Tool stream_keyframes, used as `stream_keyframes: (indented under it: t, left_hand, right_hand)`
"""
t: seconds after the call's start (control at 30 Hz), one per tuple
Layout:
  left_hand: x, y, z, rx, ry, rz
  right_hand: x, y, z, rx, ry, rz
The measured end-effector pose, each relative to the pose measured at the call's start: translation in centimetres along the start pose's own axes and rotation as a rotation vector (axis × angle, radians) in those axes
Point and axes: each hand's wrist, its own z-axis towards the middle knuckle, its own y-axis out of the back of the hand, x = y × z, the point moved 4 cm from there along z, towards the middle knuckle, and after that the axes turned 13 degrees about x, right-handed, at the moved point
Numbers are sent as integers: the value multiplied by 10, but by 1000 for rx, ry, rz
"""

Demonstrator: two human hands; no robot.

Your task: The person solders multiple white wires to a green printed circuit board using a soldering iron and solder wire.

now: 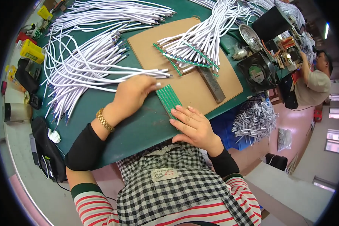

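Green-topped worktable [135, 137] fills the middle of your head view, with a pink floor [248, 158] off to the right and a co-worker [310, 84] in a light shirt seated beyond. Your right hand [192, 124] lies palm down, fingers slightly spread, over the near end of a green circuit-board panel [167, 97]; that panel sits in front of you on the tabletop, its far end by the cardboard sheet [148, 49]. Your left hand [133, 92] has its fingertips pinched on a white cable [98, 88], the pale tip poking out just above the panel's far left corner. Left of it you have a large pile of white cables [83, 71] with blue-tinted ends, a few stretching onto the cardboard. On that sheet, a fan-shaped bundle of white cables [211, 28] meets several narrow green board strips [192, 60], with a dark rectangular bar [211, 84] beside them. To your right stand a black fan [257, 73] and a metal bowl [250, 37]; below the table's edge is a heap of short cable pieces [254, 119].
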Motion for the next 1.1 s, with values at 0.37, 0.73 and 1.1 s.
stream_keyframes:
  t: [0.37, 0.73, 1.1]
  left_hand:
    - [-20, 0, -23, 63, 383, -200]
    - [-29, -3, -24, -9, 249, -2]
    - [-62, 30, -28, 109, 291, -246]
  right_hand:
    - [6, 4, -1, 64, -61, 20]
    - [5, 2, -2, 16, -60, 52]
    - [16, 29, 8, -353, -44, 239]
